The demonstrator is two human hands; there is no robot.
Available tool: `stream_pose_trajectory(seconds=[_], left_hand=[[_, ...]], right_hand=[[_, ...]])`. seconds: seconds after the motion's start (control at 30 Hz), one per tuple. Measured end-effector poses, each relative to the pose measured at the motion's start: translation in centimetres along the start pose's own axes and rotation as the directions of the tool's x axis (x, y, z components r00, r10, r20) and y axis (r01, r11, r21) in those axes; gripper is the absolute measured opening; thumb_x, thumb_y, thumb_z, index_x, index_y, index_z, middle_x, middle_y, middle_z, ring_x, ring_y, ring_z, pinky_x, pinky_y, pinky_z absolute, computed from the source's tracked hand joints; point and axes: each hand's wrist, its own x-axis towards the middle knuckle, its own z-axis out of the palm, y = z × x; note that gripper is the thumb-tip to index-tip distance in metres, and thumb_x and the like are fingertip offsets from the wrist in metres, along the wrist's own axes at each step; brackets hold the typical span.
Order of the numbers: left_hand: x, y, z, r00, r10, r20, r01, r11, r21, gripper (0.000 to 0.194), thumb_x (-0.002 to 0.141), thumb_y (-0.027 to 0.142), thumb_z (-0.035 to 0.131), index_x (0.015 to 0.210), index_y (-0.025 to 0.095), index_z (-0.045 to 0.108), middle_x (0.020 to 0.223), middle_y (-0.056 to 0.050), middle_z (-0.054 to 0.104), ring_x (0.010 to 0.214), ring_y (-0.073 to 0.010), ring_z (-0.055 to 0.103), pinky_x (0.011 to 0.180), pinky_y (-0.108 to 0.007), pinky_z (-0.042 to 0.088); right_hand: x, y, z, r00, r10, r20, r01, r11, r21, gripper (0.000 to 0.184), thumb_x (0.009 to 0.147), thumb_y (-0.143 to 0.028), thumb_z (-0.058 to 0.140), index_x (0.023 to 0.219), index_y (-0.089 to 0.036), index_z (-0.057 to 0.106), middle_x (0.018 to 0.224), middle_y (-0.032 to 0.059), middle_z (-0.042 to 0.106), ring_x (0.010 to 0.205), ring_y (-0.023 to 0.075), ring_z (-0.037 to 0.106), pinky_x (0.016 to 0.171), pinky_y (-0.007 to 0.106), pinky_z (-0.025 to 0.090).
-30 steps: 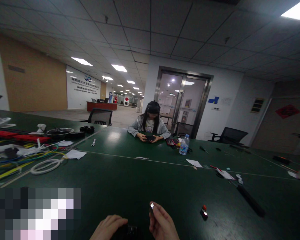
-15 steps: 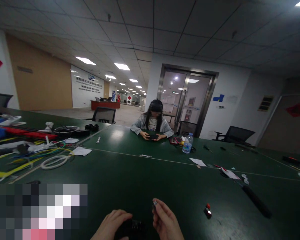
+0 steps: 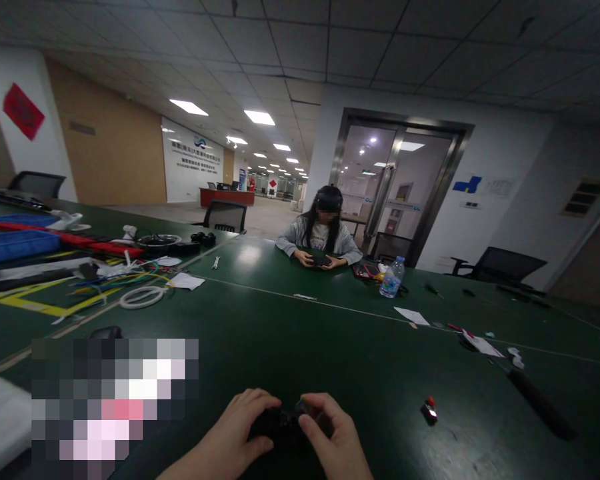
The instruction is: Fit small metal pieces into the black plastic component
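At the near edge of the green table, my left hand (image 3: 247,427) is wrapped round the left side of a black device (image 3: 283,423). Its exact kind is too dark to make out. My right hand (image 3: 327,430) is closed in a pinch at the device's right upper side. Thumb and forefinger hold a small dark piece (image 3: 300,405) against or just above the device; whether the two touch is hidden. To the right lies a small silver block with an orange-red end (image 3: 431,411), apart from both hands.
A person (image 3: 320,230) sits opposite, holding a dark object. A water bottle (image 3: 392,277) stands nearby. On the right lies a black-handled tool (image 3: 540,403). Cables (image 3: 143,297), a blue tray (image 3: 20,247) and a wrench (image 3: 216,263) lie left. A blurred patch covers the near left.
My right hand has brought the small piece left to the black device; before, it was held up apart from it. My left hand has shifted slightly right and up. The view has turned left.
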Motion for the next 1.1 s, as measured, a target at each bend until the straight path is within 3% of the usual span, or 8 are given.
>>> stream_pose_trajectory(seconds=[0.1,0.23,1.1], left_hand=[[0.12,-0.17,0.00,1.000,0.001,0.007,0.000,1.000,-0.012,0.046,0.063,0.010,0.057,0.107,0.022,0.057,0.114,-0.004,0.058,0.108,-0.0227,0.048,0.096,-0.038,0.035],[0.07,-0.31,0.13,1.000,0.008,-0.002,-0.008,1.000,-0.011,0.045,0.064,0.010,0.057,0.107,0.022,0.057,0.113,-0.004,0.058,0.107,-0.0223,0.048,0.096,-0.037,0.034],[0.14,-0.79,0.25,0.999,0.052,-0.010,-0.052,0.999,0.007,0.042,0.067,0.013,0.058,0.108,0.025,0.056,0.111,-0.003,0.059,0.105,-0.0219,0.050,0.094,-0.037,0.036]], right_hand=[[-0.26,-0.14,0.38,0.985,-0.119,0.128,0.142,0.970,-0.195,0.019,0.070,-0.018,0.063,0.087,-0.025,0.070,0.090,0.0044,0.062,0.087,0.0225,0.054,0.078,0.031,0.039],[-0.38,-0.10,0.57,0.965,-0.121,0.234,0.197,0.920,-0.338,0.027,0.066,-0.013,0.065,0.087,-0.028,0.070,0.091,0.0048,0.061,0.090,0.0236,0.052,0.079,0.033,0.037],[-0.65,-0.65,0.49,0.954,-0.068,0.291,0.217,0.827,-0.518,0.029,0.069,-0.014,0.061,0.095,-0.027,0.065,0.099,0.0035,0.059,0.093,0.0228,0.050,0.080,0.031,0.036]])
